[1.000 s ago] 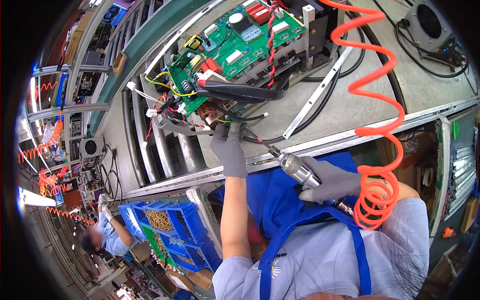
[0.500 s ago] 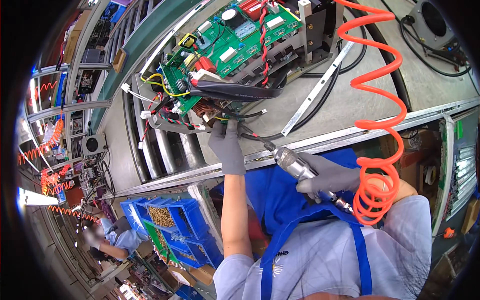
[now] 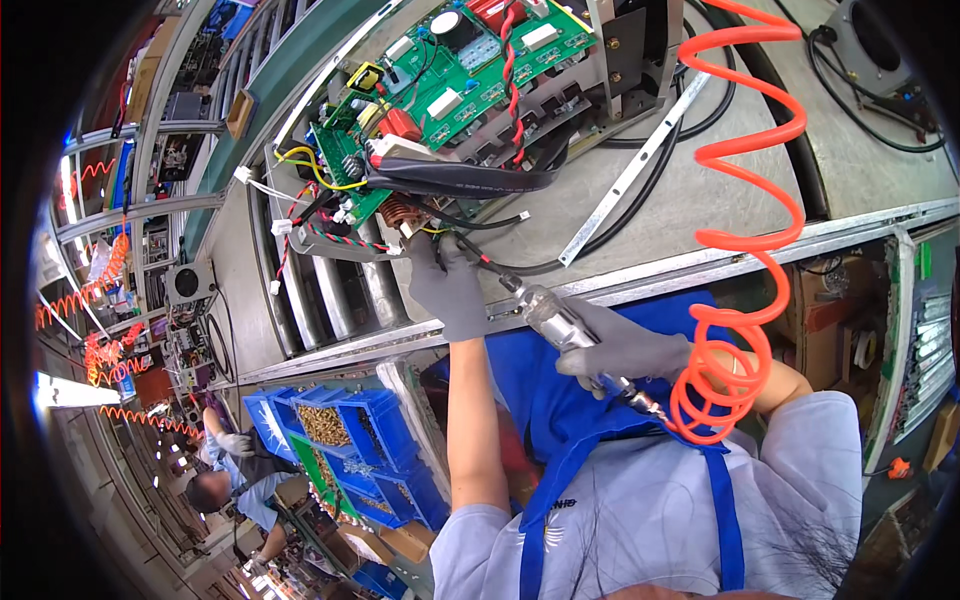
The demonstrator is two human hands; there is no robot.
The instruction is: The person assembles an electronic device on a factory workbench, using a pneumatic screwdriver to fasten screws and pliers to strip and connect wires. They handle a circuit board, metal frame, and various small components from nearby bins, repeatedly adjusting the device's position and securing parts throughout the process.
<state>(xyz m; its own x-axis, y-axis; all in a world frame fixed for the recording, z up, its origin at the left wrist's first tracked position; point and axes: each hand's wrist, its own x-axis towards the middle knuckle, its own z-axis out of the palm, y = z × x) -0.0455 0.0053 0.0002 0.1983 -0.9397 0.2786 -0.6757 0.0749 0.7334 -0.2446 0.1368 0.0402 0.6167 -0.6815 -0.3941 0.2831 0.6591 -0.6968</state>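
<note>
My right hand (image 3: 632, 345), in a grey glove, is wrapped round a silver pneumatic screwdriver (image 3: 552, 316) fed by an orange coiled air hose (image 3: 735, 372). The driver's thin bit (image 3: 478, 254) points up and left, its end reaching the fingers of my left hand (image 3: 447, 292). Also gloved in grey, that left hand has its fingers bent together beside a copper coil (image 3: 402, 212) at the lower edge of an electronic unit; what they pinch is hidden. A green circuit board (image 3: 455, 105) tops the unit, with a black sleeved cable bundle (image 3: 460, 178) in front.
Loose connector wires (image 3: 290, 228) hang off the unit's left end, above rollers (image 3: 332, 295). A perforated metal strip (image 3: 630, 170) and black cable lie to the right. Blue bins (image 3: 375, 435) with small brass-coloured parts stand lower left. A co-worker (image 3: 245, 475) is farther left.
My right hand and the screwdriver have shifted left and slightly up. The unit and my left hand appear a little farther left. The co-worker at the left has changed posture.
</note>
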